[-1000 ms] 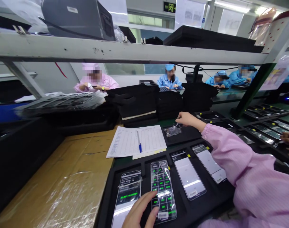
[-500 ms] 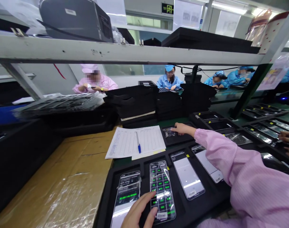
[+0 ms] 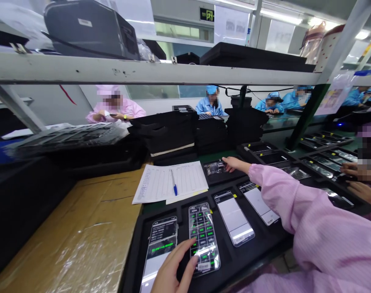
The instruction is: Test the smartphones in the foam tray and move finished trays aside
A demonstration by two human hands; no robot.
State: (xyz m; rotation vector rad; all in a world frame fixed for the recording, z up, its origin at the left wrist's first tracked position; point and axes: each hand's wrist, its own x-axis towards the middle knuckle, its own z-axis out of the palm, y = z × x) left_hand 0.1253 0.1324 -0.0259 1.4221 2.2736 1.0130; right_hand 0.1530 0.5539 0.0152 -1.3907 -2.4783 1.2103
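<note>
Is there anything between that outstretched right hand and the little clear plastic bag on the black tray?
Nothing visible: the right hand already reaches the small clear plastic bag lying on the black foam tray.

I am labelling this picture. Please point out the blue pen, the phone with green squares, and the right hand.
blue pen (image 3: 173, 184), head view, mid barrel.
phone with green squares (image 3: 203, 232), head view, screen centre.
right hand (image 3: 233, 163), head view, back of hand.

Right hand (image 3: 232, 163) lower, onto plastic bag (image 3: 214, 167)
</note>
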